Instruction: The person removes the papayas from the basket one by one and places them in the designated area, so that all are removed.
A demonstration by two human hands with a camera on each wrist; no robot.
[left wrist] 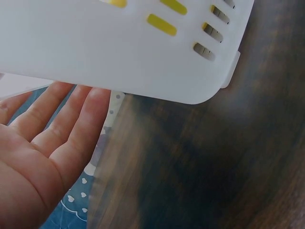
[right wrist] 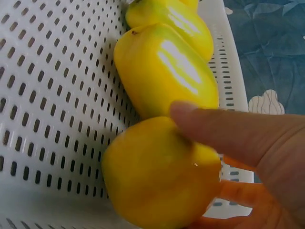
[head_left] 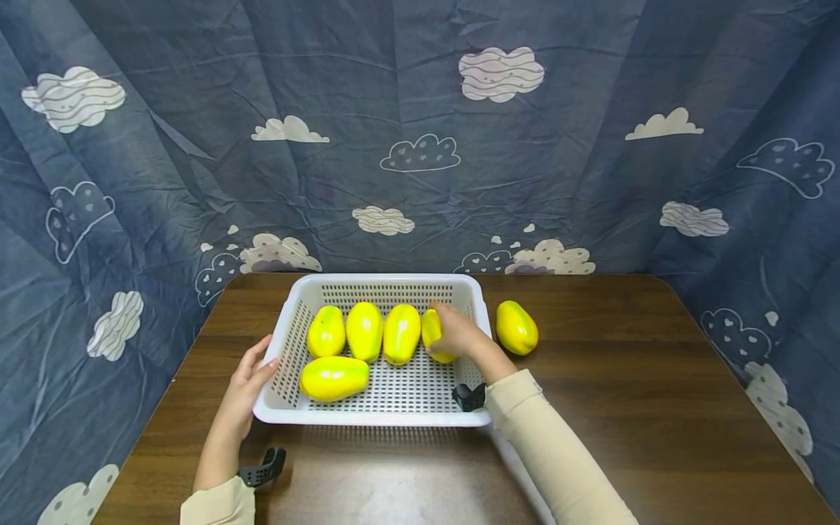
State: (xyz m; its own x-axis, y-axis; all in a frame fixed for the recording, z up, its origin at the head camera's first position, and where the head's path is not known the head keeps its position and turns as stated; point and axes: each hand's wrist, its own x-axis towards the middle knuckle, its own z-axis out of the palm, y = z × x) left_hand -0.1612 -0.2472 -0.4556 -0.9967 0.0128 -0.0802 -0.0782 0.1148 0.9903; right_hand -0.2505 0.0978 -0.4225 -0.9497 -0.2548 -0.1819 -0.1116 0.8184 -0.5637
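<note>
A white perforated plastic basket (head_left: 367,418) holds several yellow-green papayas. Four stand in a back row, among them a papaya (head_left: 402,334) left of the right hand, and another papaya (head_left: 335,378) lies sideways at the front left. My right hand (head_left: 459,332) reaches inside and grips the rightmost papaya (right wrist: 159,171), thumb on one side and fingers round the other; the hand partly covers it in the head view. At the basket's left side, my left hand (head_left: 244,386) touches the wall and rim with mostly straight fingers (left wrist: 78,121).
One more papaya (head_left: 517,327) lies on the brown wooden table (head_left: 623,394), right of the basket. Behind the table hangs a blue curtain (head_left: 420,204) with cloud prints. A black wrist device (head_left: 264,468) is by the left wrist, another black device (head_left: 469,397) by the right.
</note>
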